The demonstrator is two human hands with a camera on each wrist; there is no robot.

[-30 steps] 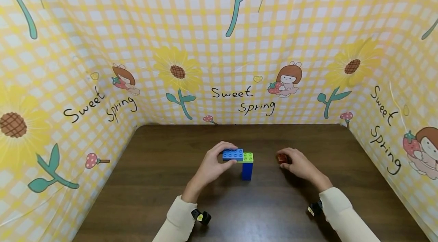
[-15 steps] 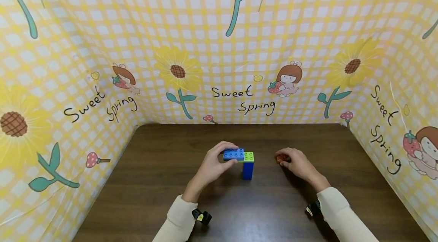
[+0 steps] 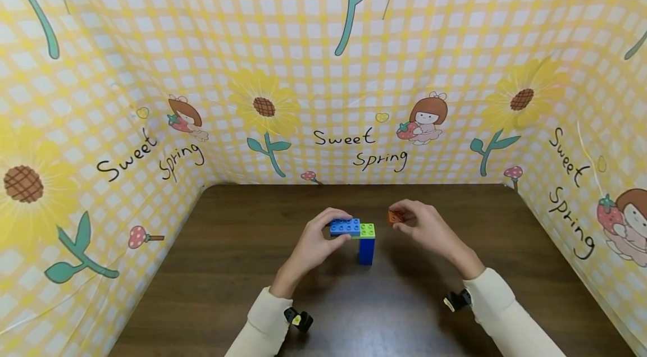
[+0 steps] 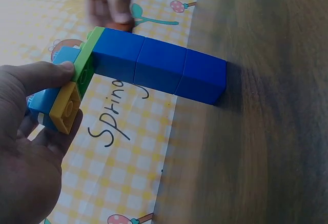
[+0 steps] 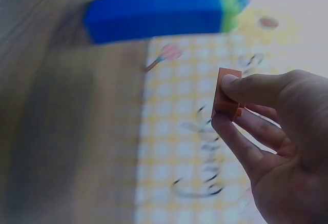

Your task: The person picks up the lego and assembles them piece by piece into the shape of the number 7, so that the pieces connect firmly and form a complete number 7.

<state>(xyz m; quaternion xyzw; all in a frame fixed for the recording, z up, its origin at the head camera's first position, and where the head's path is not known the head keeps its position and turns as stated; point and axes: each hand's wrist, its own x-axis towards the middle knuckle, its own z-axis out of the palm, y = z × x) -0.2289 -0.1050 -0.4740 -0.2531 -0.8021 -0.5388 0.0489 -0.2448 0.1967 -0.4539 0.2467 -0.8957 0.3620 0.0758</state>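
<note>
Three dark blue bricks (image 4: 159, 65) are stacked into an upright column on the table, capped by a lime green brick (image 3: 367, 230). On that green brick's left part sits a lighter blue brick (image 3: 345, 227) jutting out leftward, and a yellow brick (image 4: 65, 107) is fixed under its overhanging end. My left hand (image 3: 313, 243) grips this overhang between thumb and fingers. Raised off the table to the right of the column, my right hand (image 3: 429, 229) pinches a small orange brick (image 5: 221, 100) between thumb and fingers.
The dark wooden table (image 3: 242, 312) is bounded at the back and sides by a yellow checked cloth (image 3: 283, 20) with printed flowers. A black wrist camera (image 3: 299, 320) is strapped to the left wrist, another black camera (image 3: 457, 301) to the right.
My right hand has lifted the orange brick from the table and brought it left and up, closer to the column. My left hand keeps its hold, nearly still.
</note>
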